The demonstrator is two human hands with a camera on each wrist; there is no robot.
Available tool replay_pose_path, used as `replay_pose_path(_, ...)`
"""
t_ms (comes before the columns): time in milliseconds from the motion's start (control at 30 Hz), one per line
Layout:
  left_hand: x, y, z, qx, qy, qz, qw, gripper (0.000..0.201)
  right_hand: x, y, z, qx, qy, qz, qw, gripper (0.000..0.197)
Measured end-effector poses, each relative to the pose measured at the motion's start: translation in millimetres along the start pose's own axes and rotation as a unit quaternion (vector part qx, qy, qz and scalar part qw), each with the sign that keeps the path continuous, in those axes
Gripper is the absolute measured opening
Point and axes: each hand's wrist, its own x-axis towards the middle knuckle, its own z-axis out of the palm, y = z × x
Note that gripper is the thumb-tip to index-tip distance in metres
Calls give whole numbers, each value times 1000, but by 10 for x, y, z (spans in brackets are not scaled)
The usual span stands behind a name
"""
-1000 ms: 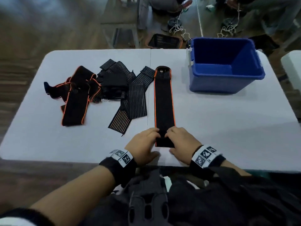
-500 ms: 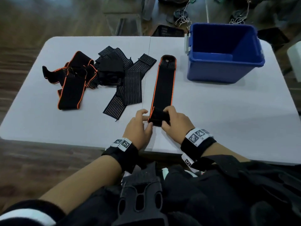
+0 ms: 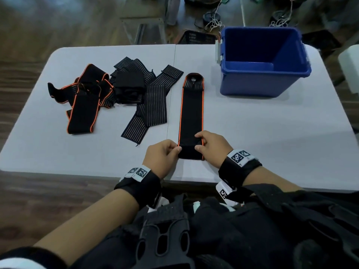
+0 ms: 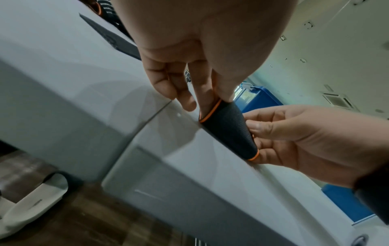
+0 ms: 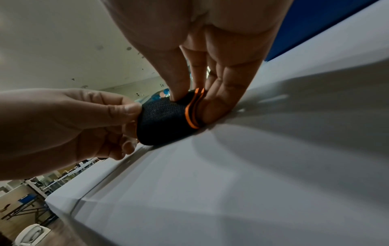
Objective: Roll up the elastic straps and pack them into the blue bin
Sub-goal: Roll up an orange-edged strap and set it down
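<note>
Now, from the head view, the strap point(image 3: 192, 113) lies long on the desk point(image 3: 252, 133), running straight away from the person, its near end in a small roll. The left hand point(image 3: 162, 157) and right hand point(image 3: 212, 147) each pinch one side of the roll. The bin point(image 3: 264, 82) sits far and to the right, nearer the right hand. The left wrist view shows fingers point(image 4: 205, 93) pinching the roll's orange edge. The right wrist view shows bare desk ahead for rolling.
</note>
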Motion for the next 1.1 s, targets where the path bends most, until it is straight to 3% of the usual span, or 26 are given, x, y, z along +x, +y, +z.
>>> replay_pose_path(200,30,54,-1,52,2,-12,999,18,32,-24,9,-38,-11,-4,999,41)
replay_pose_path(300,49,88,3,26,7,-14,1000,17,57,-49,27,-76,-15,-4,997,40)
replay_pose_path(433,77,112,12,79,-22,46,996,28,60,-52,34,-122,-2,-11,992,40)
replay_pose_path(567,111,59,37,150,-2,122,981,17,50,-67,-3,-149,11,-45,988,38)
replay_pose_path(633,116,40,48,172,1,162,972,7,24,-98,7,-183,25,-74,980,28)
replay_pose_path(733,121,34,47,197,-3,190,962,12,-17,-122,56,-245,29,-117,962,13)
replay_pose_path(900,69,-50,64,189,-15,219,957,15,-83,-64,52,-309,0,-137,941,25)
replay_pose_path(1033,-5,-128,56,195,-50,201,959,31,-161,-64,36,-379,-59,-127,915,51)
replay_pose_path(1100,-19,-163,43,200,-62,190,959,46,-162,-57,60,-392,-54,-136,908,48)
